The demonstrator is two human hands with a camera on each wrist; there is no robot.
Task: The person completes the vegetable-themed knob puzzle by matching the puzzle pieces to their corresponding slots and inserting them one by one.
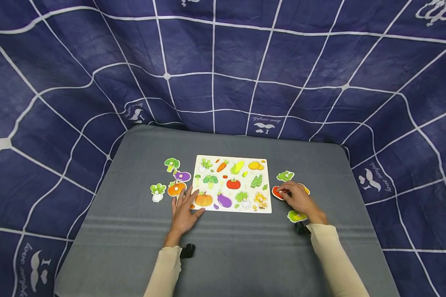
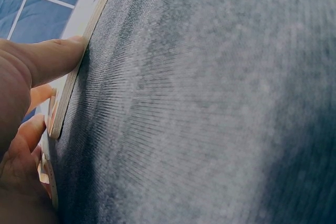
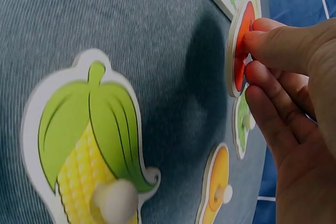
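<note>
Right hand: your right hand (image 1: 299,198) pinches the red piece (image 1: 278,193) by its face, thumb against fingertips; whatever they close on there is hidden from you.
Red piece: under your right fingertips, just beside the board's right edge; tilted in the right wrist view, and you cannot tell whether it fully clears the bench (image 1: 238,247).
Handling: expect it light and stiff, with little give; the smooth printed face may slip, so a small knob, if it has one like its neighbours, would be your surest hold, or else the rim.
Left hand: your left hand (image 1: 183,216) lies with fingers spread at the board's near left corner, thumb touching the edge.
Board: the board (image 1: 248,209) lies flat between your hands, a stiff pale sheet with a wood-like edge and vegetable pictures.
Right pieces: the corn (image 3: 89,140), nearer you than your right hand, has a pale rounded knob (image 3: 118,201); the orange-yellow piece (image 3: 218,169) is beside that hand, the green piece (image 1: 285,176) just beyond.
Left pieces: pumpkin (image 1: 176,188) beside your left fingertips; eggplant (image 1: 182,176) and broccoli (image 1: 171,164) beyond them, turnip (image 1: 157,192) further outward.
Cloth: the bench covering looks grey, finely ribbed and soft.
</note>
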